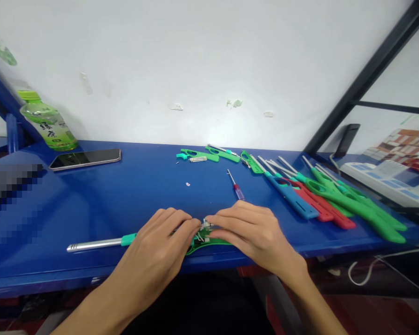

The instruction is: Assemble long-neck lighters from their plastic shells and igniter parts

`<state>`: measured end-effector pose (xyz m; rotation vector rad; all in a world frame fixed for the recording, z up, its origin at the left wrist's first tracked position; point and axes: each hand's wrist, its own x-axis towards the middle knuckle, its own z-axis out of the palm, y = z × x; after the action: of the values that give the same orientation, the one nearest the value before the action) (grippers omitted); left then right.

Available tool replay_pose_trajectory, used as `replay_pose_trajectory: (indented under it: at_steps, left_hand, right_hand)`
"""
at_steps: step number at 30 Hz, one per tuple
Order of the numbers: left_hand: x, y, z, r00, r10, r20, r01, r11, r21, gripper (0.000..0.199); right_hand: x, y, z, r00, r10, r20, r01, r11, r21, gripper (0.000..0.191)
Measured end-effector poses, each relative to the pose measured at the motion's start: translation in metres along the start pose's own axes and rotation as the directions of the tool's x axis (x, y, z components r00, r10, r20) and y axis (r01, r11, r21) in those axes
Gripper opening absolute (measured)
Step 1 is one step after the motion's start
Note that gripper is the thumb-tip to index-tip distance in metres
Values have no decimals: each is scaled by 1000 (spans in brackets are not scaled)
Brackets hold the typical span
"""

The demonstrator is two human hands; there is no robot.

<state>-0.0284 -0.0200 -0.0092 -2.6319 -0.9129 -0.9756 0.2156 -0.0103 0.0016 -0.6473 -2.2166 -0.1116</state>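
Observation:
A green long-nosed lighter (195,244) lies by the table's front edge, its silver tube pointing left and its inner parts exposed. My left hand (164,242) is closed over the middle of it, thumb and fingers pinching near the inner parts. From the right, my right hand (254,232) pinches a small whitish, clear part (206,223) at the opened body. My fingers hide much of the handle. A small screwdriver (236,186) with a purple handle lies just beyond my right hand.
Several blue, red and green lighters (321,200) lie at the right. Green shell pieces (209,155) are along the wall. A phone (85,159) and a green tea bottle (49,122) are at the left. A black rack post (356,79) rises at the right.

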Motion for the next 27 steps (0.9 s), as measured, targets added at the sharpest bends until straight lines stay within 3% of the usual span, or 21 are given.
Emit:
replay_pose_trajectory:
  at_steps: [27]
  left_hand:
    - [1, 2, -1, 1000, 16, -9, -16, 1000, -14, 17]
  right_hand:
    - [0, 0, 0, 1000, 21, 14, -21, 1000, 1, 16]
